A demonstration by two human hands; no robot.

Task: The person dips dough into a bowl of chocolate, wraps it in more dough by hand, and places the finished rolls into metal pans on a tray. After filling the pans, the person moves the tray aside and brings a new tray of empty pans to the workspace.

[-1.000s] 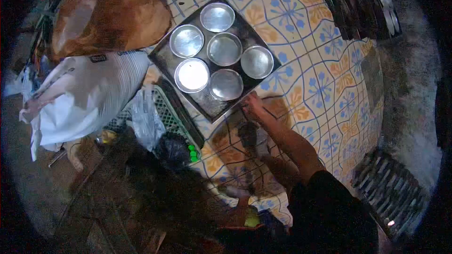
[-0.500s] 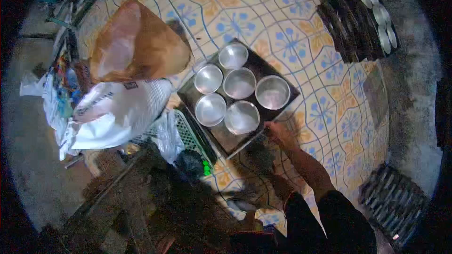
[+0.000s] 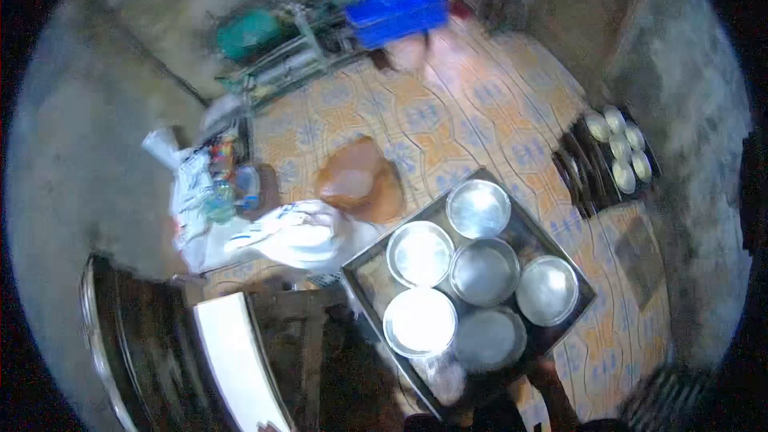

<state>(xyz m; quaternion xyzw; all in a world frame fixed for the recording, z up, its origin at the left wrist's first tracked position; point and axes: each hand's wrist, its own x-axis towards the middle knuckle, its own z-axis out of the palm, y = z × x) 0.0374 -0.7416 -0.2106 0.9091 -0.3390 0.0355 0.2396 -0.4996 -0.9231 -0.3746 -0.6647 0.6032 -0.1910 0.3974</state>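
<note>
A dark square baking tray carries several round metal tins and is held up above the floor, tilted across the view. At its lower right side, my right hand grips the edge; most of the fingers are hidden under the tray. A blurred, pale shape at the near corner looks like my left hand, closed over the rim with its thumb side inside. One near tin lies in shadow, while a left one shines bright white.
On the tiled floor beyond are a brown bag and a white sack. Dark trays with round tins stand by the right wall. A blue crate is at the back, and a rack with a white panel at lower left.
The tray of tins has come up off the floor and nearer to me, lower in view. My head has lifted, so the back of the room now shows.
</note>
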